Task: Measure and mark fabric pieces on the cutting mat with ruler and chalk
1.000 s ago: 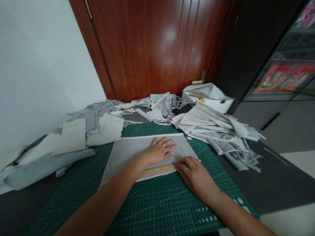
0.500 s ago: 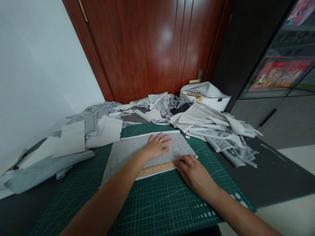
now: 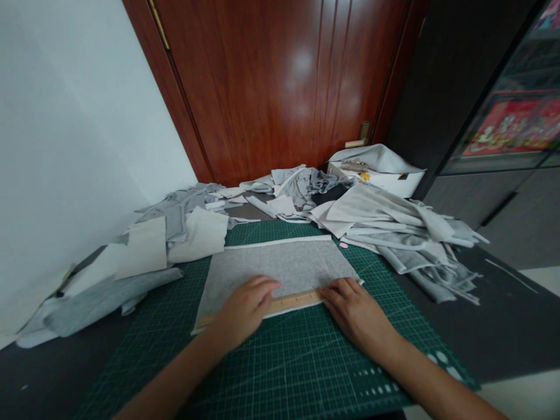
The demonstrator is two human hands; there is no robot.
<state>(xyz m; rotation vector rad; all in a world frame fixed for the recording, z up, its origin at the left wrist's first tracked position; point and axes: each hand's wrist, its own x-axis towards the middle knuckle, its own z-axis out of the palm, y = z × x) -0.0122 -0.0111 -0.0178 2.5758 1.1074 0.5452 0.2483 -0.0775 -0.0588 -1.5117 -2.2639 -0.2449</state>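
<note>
A grey fabric piece [image 3: 280, 265] with white edges lies flat on the green cutting mat [image 3: 271, 373]. Along its near edge rests a wooden ruler [image 3: 294, 301]. My left hand [image 3: 247, 306] is closed over the ruler left of its middle, fingers bent forward and thumb on the near side. My right hand [image 3: 354, 309] grips the ruler's right end at the fabric's near right corner, its fingers bent together. The ruler's left part is mostly hidden behind my left hand, and both sets of fingertips are partly out of sight.
Cream and grey fabric pieces [image 3: 144, 248] lie along the wall at left. A stack of grey fabric [image 3: 394, 224] covers the right side, with a white box [image 3: 402, 182] behind it. A small pink piece [image 3: 343, 245] sits by the mat's far right edge.
My left hand has drawn back from the middle of the fabric, where it lay spread, to the ruler and bent its fingers. My right hand stays at the ruler's end. The view has shifted slightly.
</note>
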